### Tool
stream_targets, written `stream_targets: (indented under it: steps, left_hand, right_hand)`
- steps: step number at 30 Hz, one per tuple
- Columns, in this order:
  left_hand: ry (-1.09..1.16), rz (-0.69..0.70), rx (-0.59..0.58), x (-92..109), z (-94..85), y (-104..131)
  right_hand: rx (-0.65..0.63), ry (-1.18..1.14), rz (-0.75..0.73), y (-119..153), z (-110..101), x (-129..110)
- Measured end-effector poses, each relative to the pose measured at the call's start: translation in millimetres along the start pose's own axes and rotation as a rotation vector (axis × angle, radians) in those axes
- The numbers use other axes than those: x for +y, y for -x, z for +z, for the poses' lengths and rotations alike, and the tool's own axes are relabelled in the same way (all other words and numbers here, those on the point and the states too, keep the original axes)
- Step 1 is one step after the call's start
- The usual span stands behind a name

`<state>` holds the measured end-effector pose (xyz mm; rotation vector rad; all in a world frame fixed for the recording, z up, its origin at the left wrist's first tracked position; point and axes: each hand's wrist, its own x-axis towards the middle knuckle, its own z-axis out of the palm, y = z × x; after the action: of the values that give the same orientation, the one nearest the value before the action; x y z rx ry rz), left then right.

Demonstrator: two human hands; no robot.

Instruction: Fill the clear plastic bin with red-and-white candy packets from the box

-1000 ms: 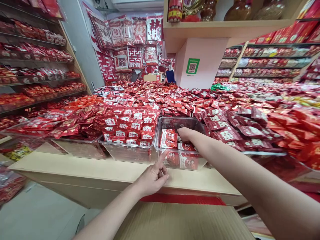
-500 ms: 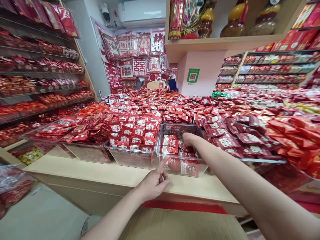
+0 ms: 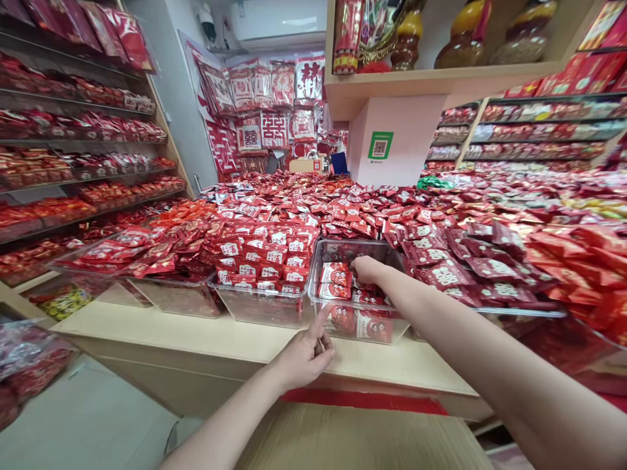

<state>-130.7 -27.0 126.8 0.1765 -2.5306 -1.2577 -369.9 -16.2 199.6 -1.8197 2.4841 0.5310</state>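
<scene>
While red packets (image 3: 336,282) are held in a clear bin (image 3: 360,306), the right hand (image 3: 367,270) is curled inside, any grip hidden.
The left hand (image 3: 307,354) is kept partly open by the front, index extended; the bin is flanked by heaped packets (image 3: 443,271); a green QR label (image 3: 381,145) is mounted behind.
</scene>
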Motion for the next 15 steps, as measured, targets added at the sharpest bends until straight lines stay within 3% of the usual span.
stream_targets:
  steps: [10, 15]
  left_hand:
    - [0.005, 0.019, -0.011, -1.1, 1.7, -1.3]
    - [0.02, 0.007, -0.022, 0.6, 0.3, -1.7]
  right_hand:
    - [-0.031, -0.043, 0.055, 6.2, -4.5, -0.5]
    - [0.011, -0.077, 0.126, 5.0, -0.8, 3.7]
